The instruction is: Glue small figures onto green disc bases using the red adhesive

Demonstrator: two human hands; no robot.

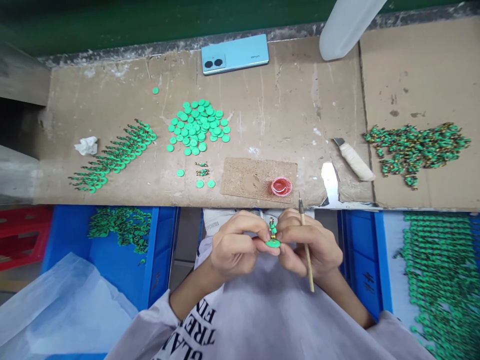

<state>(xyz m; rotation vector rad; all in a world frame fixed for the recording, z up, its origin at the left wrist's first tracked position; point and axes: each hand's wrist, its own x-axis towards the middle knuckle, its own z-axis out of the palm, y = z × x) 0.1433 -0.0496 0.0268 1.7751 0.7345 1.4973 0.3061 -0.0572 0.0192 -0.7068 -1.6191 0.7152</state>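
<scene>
A small green figurine (273, 229) stands upright on a round green base, held close to my body below the table edge. My left hand (238, 242) pinches the base from the left. The fingers of my right hand (309, 242) touch the figurine and base from the right, and a thin wooden paintbrush (307, 250) is tucked in that same hand, tip up. Just beyond my hands, a small cup of red liquid (281, 186) rests on a cardboard piece (240, 177). Loose green discs (193, 127) and a few unmounted figurines (202, 172) lie to its left.
Based figurines (116, 155) form a slanting row at left, near crumpled tissue (87, 145). A phone (235, 54) lies at the back. A wrapped blade (354, 159) and a figurine pile (416, 147) are at right. Blue bins (161, 255) flank me, holding more figurines.
</scene>
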